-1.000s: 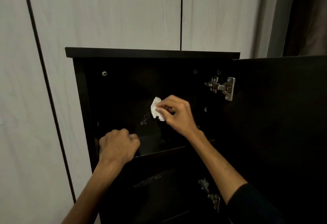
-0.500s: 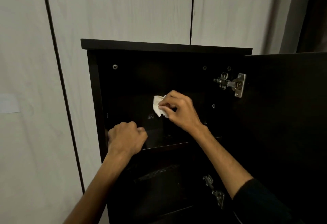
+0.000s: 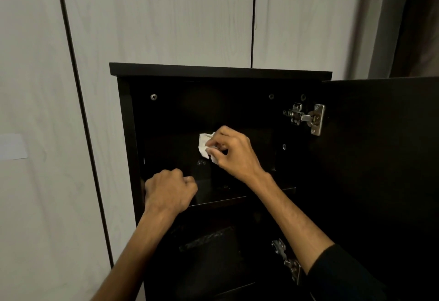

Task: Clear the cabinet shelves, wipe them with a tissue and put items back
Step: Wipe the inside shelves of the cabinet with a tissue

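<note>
A dark cabinet (image 3: 221,71) stands open against pale panels, its door (image 3: 380,158) swung out to the right. My right hand (image 3: 234,154) reaches into the upper compartment and pinches a crumpled white tissue (image 3: 203,145) against the dark back panel. A small pale dusty smear (image 3: 201,162) shows just below the tissue. My left hand (image 3: 169,189) is curled into a fist at the front left of the top shelf (image 3: 228,199), with nothing visible in it. No items show on that shelf.
Two metal hinges (image 3: 306,117) (image 3: 286,259) sit on the cabinet's right side. The lower compartment (image 3: 209,248) is very dark, its contents unclear. Pale wood-grain panels (image 3: 154,15) surround the cabinet, and a white label (image 3: 13,146) is on the left panel.
The tissue has rubbed over the dusty patch on the back panel, which looks smaller now. My left fist has stayed at the shelf's front edge.
</note>
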